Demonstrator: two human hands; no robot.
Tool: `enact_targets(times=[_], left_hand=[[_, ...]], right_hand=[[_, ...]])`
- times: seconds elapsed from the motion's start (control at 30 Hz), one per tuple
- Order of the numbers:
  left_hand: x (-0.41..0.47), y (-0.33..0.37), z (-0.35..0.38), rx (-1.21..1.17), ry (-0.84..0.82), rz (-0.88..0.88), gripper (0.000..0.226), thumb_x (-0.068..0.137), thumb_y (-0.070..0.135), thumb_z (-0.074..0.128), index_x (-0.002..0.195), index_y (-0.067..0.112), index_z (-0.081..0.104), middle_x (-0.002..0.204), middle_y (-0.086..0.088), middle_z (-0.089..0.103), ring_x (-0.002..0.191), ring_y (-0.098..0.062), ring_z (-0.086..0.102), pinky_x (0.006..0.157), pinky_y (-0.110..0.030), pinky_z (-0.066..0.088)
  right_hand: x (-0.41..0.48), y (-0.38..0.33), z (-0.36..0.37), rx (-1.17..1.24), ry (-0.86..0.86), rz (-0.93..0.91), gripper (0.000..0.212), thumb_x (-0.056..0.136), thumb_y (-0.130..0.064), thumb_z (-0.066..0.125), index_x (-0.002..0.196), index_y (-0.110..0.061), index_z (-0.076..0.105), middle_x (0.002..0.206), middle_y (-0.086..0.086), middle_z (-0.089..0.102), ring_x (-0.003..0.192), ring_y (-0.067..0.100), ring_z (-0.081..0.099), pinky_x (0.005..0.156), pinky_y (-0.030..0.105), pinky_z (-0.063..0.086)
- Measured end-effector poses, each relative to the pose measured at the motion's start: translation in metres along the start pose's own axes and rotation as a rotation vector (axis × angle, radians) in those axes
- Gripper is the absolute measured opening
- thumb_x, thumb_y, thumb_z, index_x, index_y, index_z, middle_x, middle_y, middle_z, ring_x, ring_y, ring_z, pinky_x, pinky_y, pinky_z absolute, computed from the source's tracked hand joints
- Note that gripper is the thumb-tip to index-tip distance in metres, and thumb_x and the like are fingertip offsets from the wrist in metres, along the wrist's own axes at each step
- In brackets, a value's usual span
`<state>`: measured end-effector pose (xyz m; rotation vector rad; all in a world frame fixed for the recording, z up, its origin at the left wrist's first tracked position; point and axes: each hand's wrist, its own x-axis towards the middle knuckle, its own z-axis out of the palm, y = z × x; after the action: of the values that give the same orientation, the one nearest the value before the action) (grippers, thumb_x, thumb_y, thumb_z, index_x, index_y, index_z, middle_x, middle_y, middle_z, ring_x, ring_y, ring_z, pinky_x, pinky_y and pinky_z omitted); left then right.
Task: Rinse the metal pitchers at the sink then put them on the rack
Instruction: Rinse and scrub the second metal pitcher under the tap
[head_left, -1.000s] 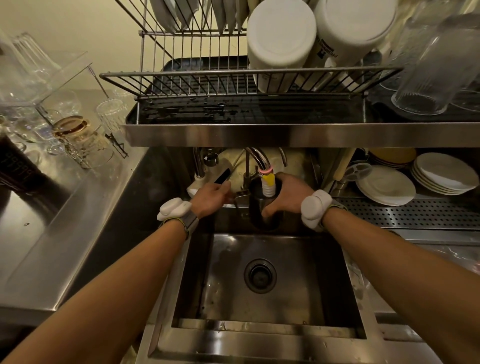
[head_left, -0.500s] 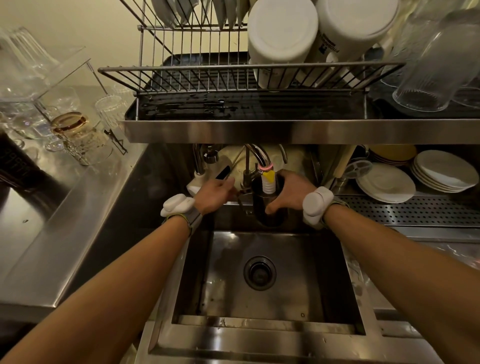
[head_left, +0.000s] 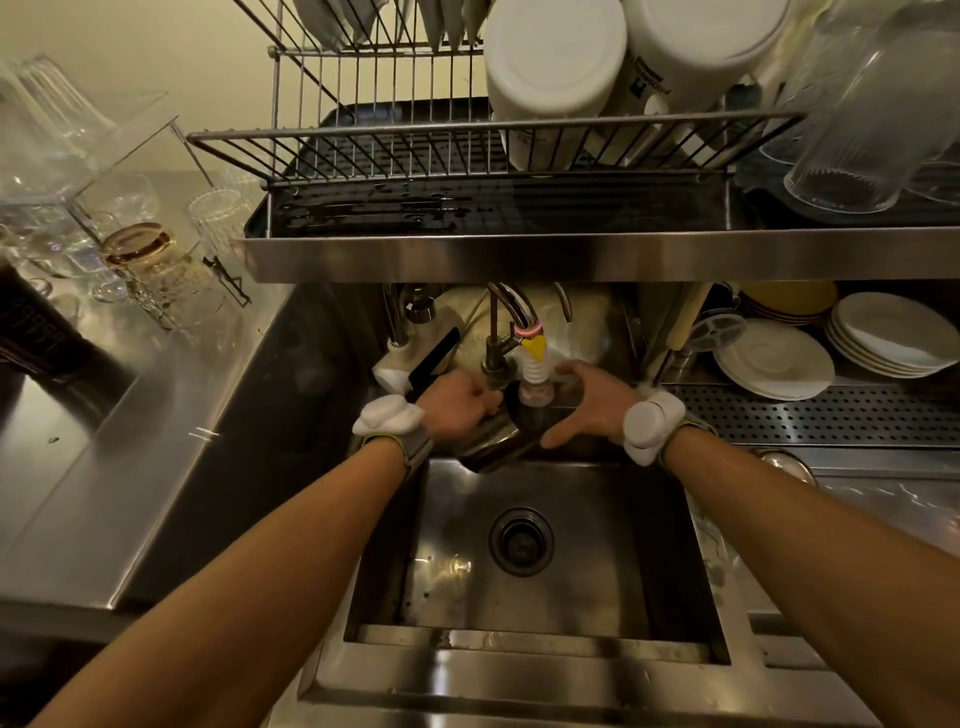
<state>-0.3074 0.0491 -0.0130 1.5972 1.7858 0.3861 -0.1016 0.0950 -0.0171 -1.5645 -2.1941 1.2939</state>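
A dark metal pitcher (head_left: 491, 444) hangs tilted over the back of the sink (head_left: 613, 561), its mouth up under the tap's white ribbed nozzle (head_left: 535, 370). My left hand (head_left: 457, 405) curls its fingers on the pitcher's left side just below the tap base. From the right, my right hand (head_left: 587, 408) holds the pitcher, fingers over the rim and thumb low on the wall. No running water is visible. The wire dish rack (head_left: 415, 140) stands on the shelf above the sink, its left half free of dishes.
White canisters (head_left: 556, 57) and upturned glasses (head_left: 852, 150) fill the rack's right side. Stacked white plates (head_left: 774, 358) sit right of the sink on a perforated tray. Glassware (head_left: 156, 260) crowds the steel counter at left. A black-handled tool (head_left: 431, 358) lies behind my left hand.
The pitcher has tipped from upright to leaning down-left under the nozzle. My left hand has dropped from the tap lever onto the pitcher; my right hand stays on it.
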Motion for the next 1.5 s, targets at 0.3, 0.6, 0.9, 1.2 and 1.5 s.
enact_targets(times=[0.3,0.6,0.9,1.2,1.5], left_hand=[[-0.006,-0.001,-0.008,0.616,0.145,0.115,0.037,0.092,0.042,0.047,0.091,0.014,0.071,0.092,-0.010,0.070,0.086,-0.028,0.065,0.068,-0.030,0.044],[-0.017,0.026,-0.018,0.925,0.153,0.258,0.031,0.093,0.033,0.047,0.098,0.010,0.068,0.096,-0.012,0.070,0.089,-0.029,0.064,0.085,-0.033,0.042],[-0.016,0.033,-0.020,1.178,0.157,0.392,0.025,0.090,0.023,0.051,0.106,0.011,0.066,0.104,-0.010,0.070,0.103,-0.030,0.060,0.104,-0.039,0.029],[-0.007,0.017,-0.017,0.687,0.142,0.168,0.031,0.090,0.036,0.051,0.095,0.011,0.067,0.096,-0.011,0.068,0.089,-0.028,0.063,0.085,-0.037,0.045],[0.001,-0.002,0.011,-0.317,-0.027,-0.105,0.032,0.094,0.031,0.051,0.086,0.006,0.069,0.099,-0.019,0.070,0.094,-0.028,0.063,0.094,-0.044,0.047]], right_hand=[[-0.005,0.006,0.005,-0.009,-0.040,0.046,0.082,0.057,-0.031,0.088,0.126,-0.011,0.049,0.121,0.006,0.057,0.103,0.018,0.055,0.077,0.023,0.044],[-0.001,0.003,0.004,-0.022,-0.006,0.043,0.075,0.054,-0.034,0.089,0.116,-0.018,0.052,0.104,-0.003,0.055,0.091,0.013,0.054,0.060,0.015,0.038],[0.002,0.002,0.004,-0.108,0.006,0.045,0.076,0.052,-0.040,0.088,0.116,-0.016,0.054,0.102,-0.004,0.057,0.090,0.015,0.055,0.074,0.025,0.044],[-0.001,0.008,0.000,-0.060,0.003,0.041,0.080,0.058,-0.031,0.088,0.125,-0.012,0.050,0.117,0.007,0.060,0.102,0.020,0.058,0.081,0.027,0.046],[0.002,0.011,0.012,0.093,-0.023,-0.033,0.109,0.049,-0.034,0.091,0.140,-0.016,0.033,0.134,0.000,0.051,0.121,0.020,0.049,0.096,0.027,0.039]])
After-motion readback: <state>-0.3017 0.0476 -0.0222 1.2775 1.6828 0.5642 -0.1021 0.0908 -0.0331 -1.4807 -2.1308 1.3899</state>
